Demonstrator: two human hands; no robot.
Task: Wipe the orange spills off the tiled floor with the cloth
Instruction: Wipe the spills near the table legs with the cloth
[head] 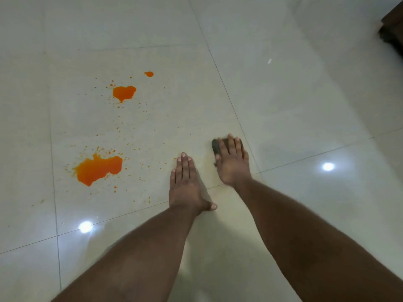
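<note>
No readable text or labels.

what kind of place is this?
Likely an indoor room in a home: glossy pale tiled floor with grout lines, ceiling-light reflections, and a dark wooden furniture piece at the top right corner.

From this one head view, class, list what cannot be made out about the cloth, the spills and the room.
- Cloth: mostly hidden under the right hand; its full shape and how soiled it is cannot be told.
- Dark object at the top right: cut off by the frame edge; unidentifiable.
- Tiny orange specks around the puddles: too small to count.
- Floor beneath the left hand: covered.
</note>
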